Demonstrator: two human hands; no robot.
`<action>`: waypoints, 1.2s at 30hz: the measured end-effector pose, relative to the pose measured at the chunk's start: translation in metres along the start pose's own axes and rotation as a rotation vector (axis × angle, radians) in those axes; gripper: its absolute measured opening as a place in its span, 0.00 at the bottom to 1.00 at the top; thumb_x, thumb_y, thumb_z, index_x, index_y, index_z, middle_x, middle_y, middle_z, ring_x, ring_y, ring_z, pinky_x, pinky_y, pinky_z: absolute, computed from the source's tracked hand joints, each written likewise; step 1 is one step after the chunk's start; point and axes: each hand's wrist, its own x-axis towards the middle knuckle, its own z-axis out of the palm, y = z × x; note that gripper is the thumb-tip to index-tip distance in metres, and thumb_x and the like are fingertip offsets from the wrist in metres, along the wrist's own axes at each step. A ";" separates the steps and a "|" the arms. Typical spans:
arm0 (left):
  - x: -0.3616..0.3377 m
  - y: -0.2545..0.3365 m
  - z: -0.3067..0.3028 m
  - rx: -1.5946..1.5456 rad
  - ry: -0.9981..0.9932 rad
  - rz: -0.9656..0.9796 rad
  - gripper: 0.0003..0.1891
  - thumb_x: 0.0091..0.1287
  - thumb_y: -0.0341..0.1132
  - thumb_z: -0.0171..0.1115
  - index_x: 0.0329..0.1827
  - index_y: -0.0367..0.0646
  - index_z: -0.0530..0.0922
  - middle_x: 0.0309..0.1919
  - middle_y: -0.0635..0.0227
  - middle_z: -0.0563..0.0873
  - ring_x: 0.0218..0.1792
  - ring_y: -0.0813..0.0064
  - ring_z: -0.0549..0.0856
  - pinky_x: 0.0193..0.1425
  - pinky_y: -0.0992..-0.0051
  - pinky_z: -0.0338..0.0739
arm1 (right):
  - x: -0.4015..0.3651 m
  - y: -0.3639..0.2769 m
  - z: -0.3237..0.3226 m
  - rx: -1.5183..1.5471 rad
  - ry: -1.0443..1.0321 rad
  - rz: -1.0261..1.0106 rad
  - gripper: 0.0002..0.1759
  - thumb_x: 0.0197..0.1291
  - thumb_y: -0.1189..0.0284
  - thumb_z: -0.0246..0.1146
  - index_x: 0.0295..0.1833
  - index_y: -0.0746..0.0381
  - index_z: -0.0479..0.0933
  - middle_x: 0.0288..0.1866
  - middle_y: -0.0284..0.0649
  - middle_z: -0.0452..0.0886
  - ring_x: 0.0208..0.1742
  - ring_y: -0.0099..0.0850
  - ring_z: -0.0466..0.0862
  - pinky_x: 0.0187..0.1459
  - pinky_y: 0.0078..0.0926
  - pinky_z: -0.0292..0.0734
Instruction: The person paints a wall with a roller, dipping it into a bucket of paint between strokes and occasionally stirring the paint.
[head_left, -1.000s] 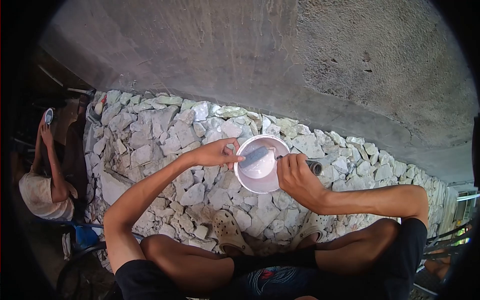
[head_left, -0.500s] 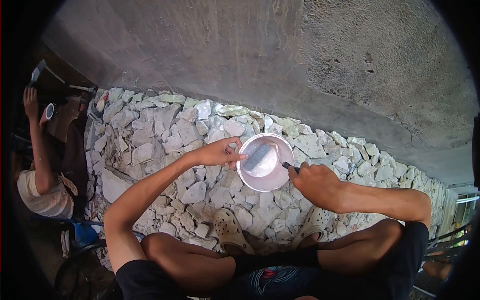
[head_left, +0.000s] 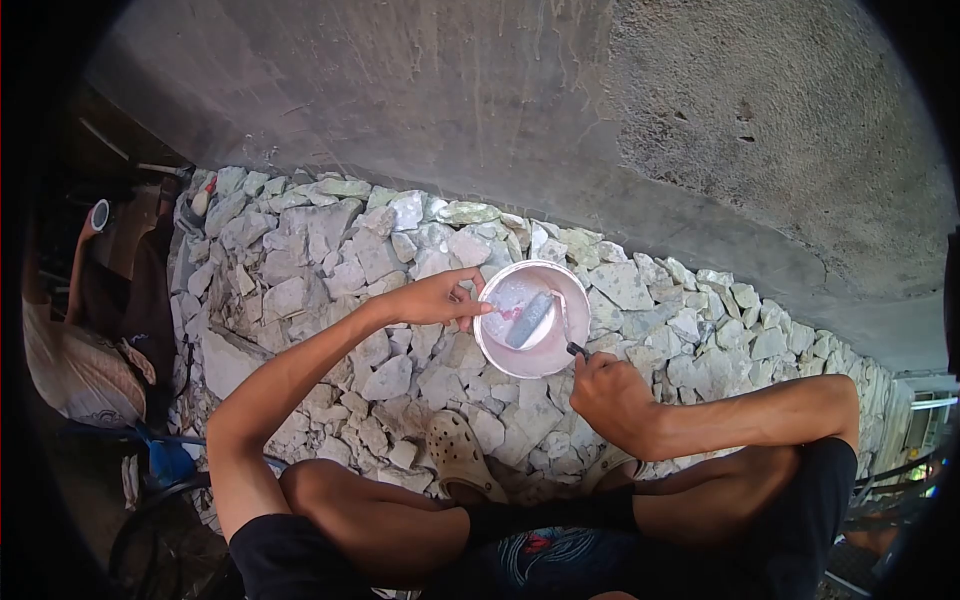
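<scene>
A white plastic bucket [head_left: 556,357] stands on the broken stones in front of me, with pale paint inside. My left hand [head_left: 438,298] grips its left rim, thumb over the edge. Inside lies the grey sleeve of a paint roller [head_left: 530,320], with a reddish-pink streak beside it on the bucket's inner side. The roller's wire frame runs up the right side to a dark handle, and my right hand [head_left: 614,396] is closed around that handle just outside the rim.
Loose broken stones [head_left: 290,295] cover the ground along a grey plastered wall [head_left: 450,110]. My tan clogs [head_left: 460,450] rest on them. At left, a person in a pale shirt [head_left: 85,360] sits near a white-rimmed cup [head_left: 99,215] and a blue object [head_left: 170,462].
My right hand has moved slightly down and left, and the roller has turned and shifted right inside the bucket. The other person's raised hand and blade-like tool have left view.
</scene>
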 end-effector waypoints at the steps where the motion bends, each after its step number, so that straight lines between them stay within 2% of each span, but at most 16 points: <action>1: 0.000 0.000 0.000 0.004 -0.005 0.002 0.20 0.69 0.50 0.59 0.50 0.45 0.69 0.28 0.71 0.82 0.32 0.81 0.81 0.37 0.77 0.75 | 0.000 -0.001 0.001 -0.014 -0.018 -0.006 0.25 0.52 0.78 0.57 0.58 0.75 0.73 0.33 0.57 0.80 0.31 0.34 0.83 0.25 0.23 0.77; 5: 0.000 0.000 -0.001 0.002 -0.010 -0.003 0.20 0.69 0.50 0.59 0.51 0.45 0.69 0.27 0.72 0.82 0.33 0.81 0.80 0.38 0.76 0.75 | 0.002 0.004 0.000 0.024 0.013 0.000 0.23 0.53 0.78 0.57 0.55 0.76 0.74 0.33 0.55 0.80 0.31 0.35 0.83 0.26 0.25 0.78; 8: -0.001 -0.001 -0.001 -0.019 0.001 0.001 0.19 0.69 0.52 0.58 0.46 0.46 0.69 0.28 0.69 0.83 0.33 0.80 0.83 0.36 0.78 0.74 | 0.005 0.022 -0.007 0.180 0.022 -0.012 0.22 0.52 0.80 0.58 0.54 0.77 0.73 0.32 0.53 0.80 0.32 0.38 0.84 0.29 0.29 0.81; 10: -0.001 -0.003 0.000 -0.012 -0.006 0.012 0.19 0.69 0.52 0.58 0.46 0.46 0.69 0.28 0.69 0.83 0.33 0.79 0.83 0.36 0.78 0.74 | 0.004 0.044 -0.021 0.400 -0.079 0.002 0.11 0.49 0.82 0.60 0.40 0.73 0.80 0.38 0.51 0.83 0.40 0.40 0.85 0.38 0.31 0.83; 12: -0.001 -0.004 0.001 -0.020 -0.002 0.004 0.19 0.69 0.52 0.58 0.46 0.46 0.68 0.28 0.69 0.83 0.32 0.80 0.83 0.35 0.78 0.74 | 0.003 0.052 -0.028 0.445 -0.107 0.018 0.10 0.49 0.83 0.60 0.40 0.74 0.79 0.37 0.51 0.83 0.41 0.41 0.85 0.39 0.33 0.83; 15: 0.000 -0.006 0.002 -0.026 0.001 -0.003 0.19 0.68 0.52 0.58 0.46 0.46 0.68 0.28 0.69 0.83 0.32 0.80 0.82 0.35 0.78 0.74 | 0.002 0.049 -0.025 0.403 -0.005 0.064 0.10 0.49 0.83 0.61 0.39 0.74 0.78 0.38 0.51 0.82 0.40 0.41 0.86 0.38 0.32 0.83; 17: 0.001 -0.008 0.002 -0.028 0.001 -0.002 0.19 0.68 0.52 0.59 0.46 0.46 0.68 0.28 0.70 0.83 0.32 0.80 0.82 0.35 0.78 0.74 | 0.007 0.043 -0.021 0.344 -0.053 0.052 0.29 0.50 0.82 0.60 0.61 0.76 0.67 0.35 0.52 0.80 0.36 0.42 0.85 0.32 0.32 0.82; 22: -0.001 -0.005 0.001 -0.009 0.008 -0.003 0.19 0.68 0.52 0.58 0.45 0.46 0.68 0.28 0.69 0.83 0.32 0.80 0.82 0.35 0.78 0.74 | 0.012 0.012 -0.011 0.275 -0.042 0.071 0.27 0.54 0.79 0.57 0.60 0.77 0.68 0.34 0.52 0.80 0.35 0.39 0.85 0.29 0.30 0.82; 24: -0.001 -0.003 0.002 -0.004 0.003 -0.009 0.19 0.69 0.52 0.58 0.46 0.46 0.69 0.28 0.71 0.83 0.32 0.80 0.81 0.37 0.77 0.74 | 0.013 0.005 -0.008 0.289 -0.065 0.121 0.11 0.52 0.77 0.62 0.41 0.70 0.81 0.43 0.48 0.81 0.44 0.36 0.83 0.36 0.26 0.82; 30: -0.001 -0.003 0.002 0.001 0.000 -0.011 0.18 0.69 0.51 0.57 0.48 0.45 0.70 0.27 0.72 0.82 0.32 0.80 0.80 0.38 0.76 0.74 | 0.014 0.001 -0.018 0.290 -0.158 0.039 0.08 0.52 0.76 0.63 0.38 0.65 0.84 0.40 0.45 0.83 0.45 0.37 0.83 0.40 0.28 0.82; 34: -0.002 -0.003 0.003 -0.011 0.009 -0.017 0.18 0.70 0.51 0.57 0.48 0.46 0.70 0.27 0.72 0.82 0.32 0.80 0.80 0.37 0.76 0.74 | 0.016 0.017 -0.018 0.288 -0.117 0.016 0.08 0.50 0.78 0.63 0.37 0.67 0.83 0.39 0.47 0.83 0.44 0.39 0.84 0.40 0.29 0.82; 36: -0.002 -0.002 0.003 -0.008 -0.001 -0.005 0.18 0.70 0.51 0.57 0.48 0.46 0.70 0.27 0.72 0.82 0.32 0.80 0.80 0.37 0.76 0.74 | 0.014 0.041 -0.026 0.434 -0.166 0.036 0.07 0.49 0.81 0.63 0.35 0.68 0.82 0.38 0.49 0.83 0.42 0.41 0.85 0.39 0.32 0.83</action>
